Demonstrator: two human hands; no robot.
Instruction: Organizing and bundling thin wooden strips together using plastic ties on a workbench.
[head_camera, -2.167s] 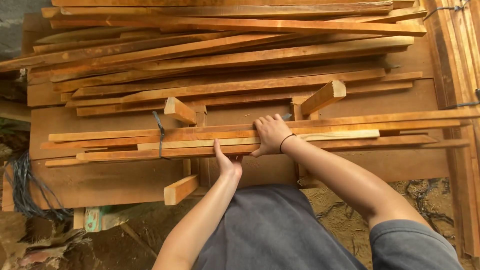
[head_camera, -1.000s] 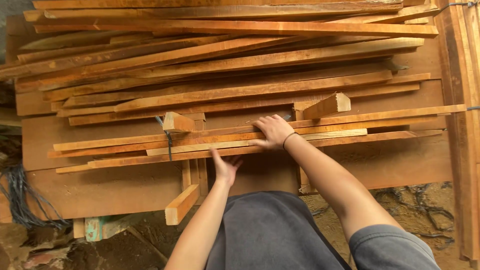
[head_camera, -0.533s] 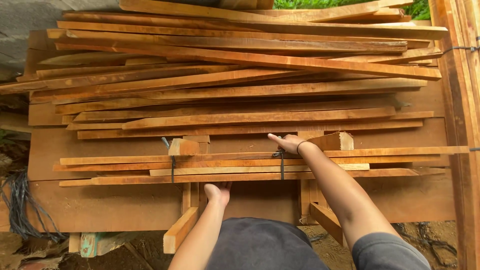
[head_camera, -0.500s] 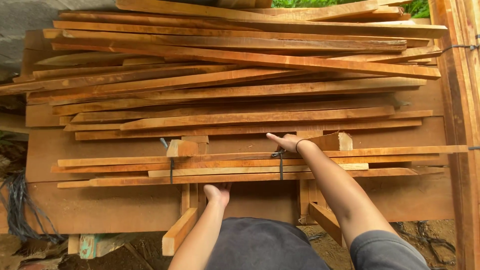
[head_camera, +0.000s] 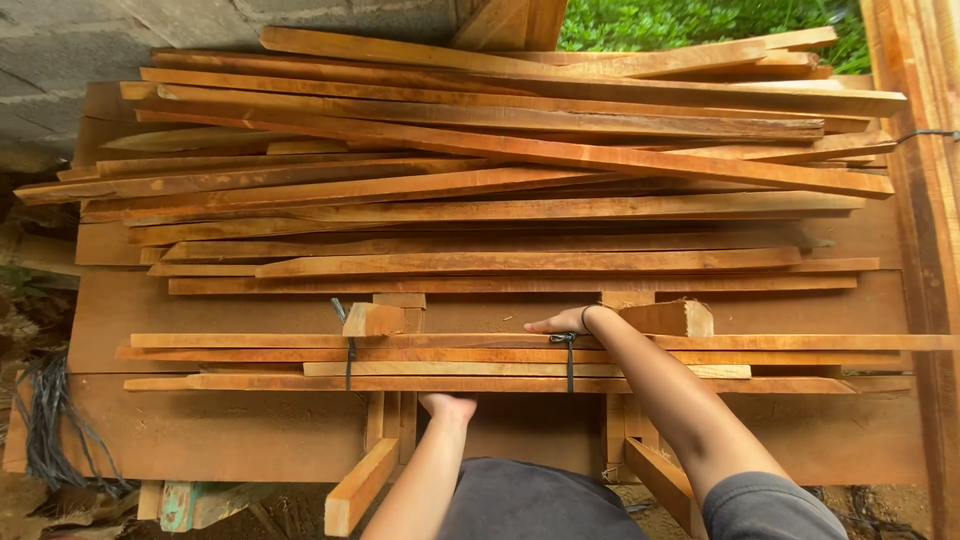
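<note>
Since earlier, right hand (head_camera: 563, 322) slid left, flat and ungripping, on bundled reddish slats (head_camera: 500, 362); left hand's (head_camera: 447, 405) grip hidden.

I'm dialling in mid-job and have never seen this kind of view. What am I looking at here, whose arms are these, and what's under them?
One camera, worn on a person's head, looks down at their own bare arms. There is no machine. The right hand lies flat on a bundle of long wooden strips, tied with dark cords. The left hand reaches under the bundle's near edge; its fingers are hidden. The bundle rests on a wooden bench between short upright blocks. Behind lies a loose pile of similar strips. Neither hand visibly grips anything.
</note>
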